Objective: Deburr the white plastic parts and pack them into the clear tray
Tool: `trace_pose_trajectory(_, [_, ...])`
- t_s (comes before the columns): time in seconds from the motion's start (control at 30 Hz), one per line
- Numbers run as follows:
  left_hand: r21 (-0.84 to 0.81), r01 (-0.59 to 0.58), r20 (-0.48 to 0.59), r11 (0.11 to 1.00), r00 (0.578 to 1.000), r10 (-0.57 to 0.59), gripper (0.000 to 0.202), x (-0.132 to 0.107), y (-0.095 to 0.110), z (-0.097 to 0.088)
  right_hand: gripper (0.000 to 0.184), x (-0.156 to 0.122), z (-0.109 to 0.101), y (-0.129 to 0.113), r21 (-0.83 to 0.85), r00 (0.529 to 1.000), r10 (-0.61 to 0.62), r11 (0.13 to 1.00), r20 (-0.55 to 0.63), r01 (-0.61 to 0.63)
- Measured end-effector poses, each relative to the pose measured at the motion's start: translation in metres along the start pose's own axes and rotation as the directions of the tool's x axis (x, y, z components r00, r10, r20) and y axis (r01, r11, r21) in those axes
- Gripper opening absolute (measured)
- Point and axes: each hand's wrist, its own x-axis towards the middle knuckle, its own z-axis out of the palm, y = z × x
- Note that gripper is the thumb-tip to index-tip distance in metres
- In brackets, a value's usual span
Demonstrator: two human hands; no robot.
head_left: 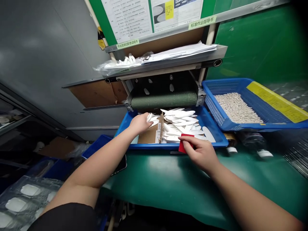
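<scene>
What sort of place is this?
Probably a factory line workstation: a small conveyor belt ends over a blue tray of white oval parts, and printed instruction sheets hang above. The left hand grips some parts, the right hand a red card.

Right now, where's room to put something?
The green table is bare between both arms, before the blue tray. The tray is crowded: white pieces, the left hand gripping some, the right hand pinching a red card.

Fan of thin white pieces (pixel 151 118), oval and flat, pinched in left hand (pixel 139 123) over left half of blue tray (pixel 216 141). Small red card (pixel 184 143), flat, held tilted in right hand (pixel 201 152) at tray's front rim, just beside loose pile (pixel 181 123) of like pieces.
</scene>
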Motion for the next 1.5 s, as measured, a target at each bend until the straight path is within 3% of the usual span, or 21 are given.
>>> trace_pose_trajectory(0.13, [0.095,-0.058,0.059,0.994,0.997,0.052,0.029,0.031,-0.006,0.018,0.030,0.001,0.002,0.001,0.013,0.999,-0.003,1.000,0.043,0.003])
trace_pose_trajectory(0.4, [0.076,-0.138,0.060,0.987,0.989,0.134,0.028,0.031,-0.003,0.021,0.029,0.000,0.005,0.001,0.022,0.996,-0.018,1.000,0.090,0.016])
trace_pose_trajectory(0.57, [-0.048,-0.073,0.065,0.996,0.995,0.076,0.026,0.038,-0.007,0.002,0.029,0.001,0.006,-0.001,0.039,0.997,-0.011,0.999,0.080,0.008])
trace_pose_trajectory(0.7, [-0.224,-0.039,-0.086,0.974,0.996,0.020,0.035,0.009,-0.004,-0.032,0.029,0.002,0.004,-0.002,0.039,0.997,0.071,0.997,0.016,-0.071])
trace_pose_trajectory(0.77, [-0.573,-0.122,-0.172,0.810,0.985,0.026,0.041,-0.020,0.006,-0.047,0.030,0.003,0.003,-0.001,0.054,0.992,0.125,0.991,-0.025,-0.123])
trace_pose_trajectory(0.83, [-0.778,-0.165,-0.157,0.606,0.985,0.067,0.042,-0.054,0.023,-0.052,0.034,0.005,0.000,0.000,0.084,0.985,0.159,0.985,-0.067,-0.154])
trace_pose_trajectory(0.9, [-0.860,-0.166,-0.124,0.482,0.985,0.117,0.045,-0.084,0.041,-0.045,0.039,0.007,-0.003,-0.001,0.165,0.982,0.178,0.972,-0.064,-0.166])
trace_pose_trajectory(0.93, [-0.874,-0.127,-0.067,0.469,0.988,0.142,0.044,-0.097,0.050,-0.037,0.041,0.007,-0.005,-0.003,0.223,0.984,0.179,0.960,-0.020,-0.170])
trace_pose_trajectory(1.0, [-0.863,-0.072,0.051,0.499,0.972,0.228,0.035,-0.115,0.063,-0.015,0.041,0.008,-0.005,-0.007,0.338,0.975,0.179,0.916,0.135,-0.215])
trace_pose_trajectory(1.07, [-0.838,-0.052,0.126,0.543,0.950,0.286,0.024,-0.123,0.068,0.007,0.039,0.006,-0.002,-0.010,0.383,0.936,0.193,0.874,0.293,-0.300])
trace_pose_trajectory(1.13, [-0.850,-0.025,0.161,0.526,0.939,0.305,0.022,-0.125,0.066,0.025,0.040,0.005,0.004,-0.012,0.404,0.890,0.235,0.825,0.390,-0.394])
trace_pose_trajectory(1.3, [-0.958,0.198,0.262,0.207,0.900,0.349,0.045,-0.119,0.056,0.048,0.044,0.001,0.018,-0.007,0.502,0.811,0.279,0.668,0.514,-0.549])
trace_pose_trajectory(1.4, [-0.956,0.219,0.278,0.194,0.886,0.371,0.039,-0.119,0.059,0.050,0.044,0.002,0.019,-0.006,0.419,0.826,0.297,0.749,0.479,-0.513])
trace_pose_trajectory(1.5, [-0.947,0.133,0.232,0.292,0.911,0.340,0.026,-0.121,0.062,0.049,0.042,0.003,0.014,-0.009,0.320,0.842,0.311,0.822,0.441,-0.471])
